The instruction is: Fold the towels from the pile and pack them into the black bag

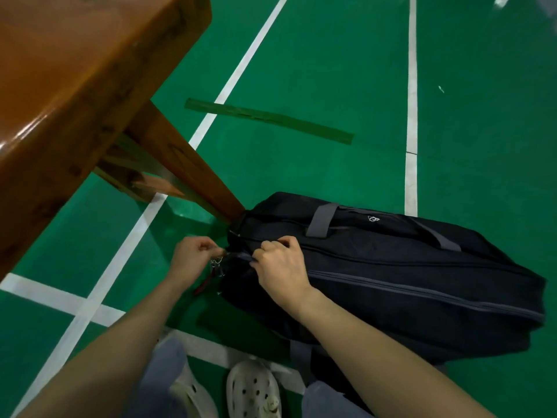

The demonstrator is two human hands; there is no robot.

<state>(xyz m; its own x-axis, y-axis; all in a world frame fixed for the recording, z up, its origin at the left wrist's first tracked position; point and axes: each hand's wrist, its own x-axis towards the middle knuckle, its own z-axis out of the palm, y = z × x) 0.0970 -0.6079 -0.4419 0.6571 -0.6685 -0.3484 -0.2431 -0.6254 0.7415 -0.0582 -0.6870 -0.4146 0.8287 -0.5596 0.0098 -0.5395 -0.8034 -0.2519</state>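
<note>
Shoes (241,390) stood near; left hand (193,257) pinched the zip pull (217,263), right hand (280,267) gripped the black bag (407,276), zipped; no towels visible, so progress unclear.

One head view, looking steeply down

The camera sat on my head, faced forward and down, close above my left hand (194,257) and right hand (281,268); my shoes (251,390) showed beneath them.

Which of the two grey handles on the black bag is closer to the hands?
The grey handle near the table leg, just above the right hand. The other grey handle sits farther along the black bag, away from both hands.
</note>
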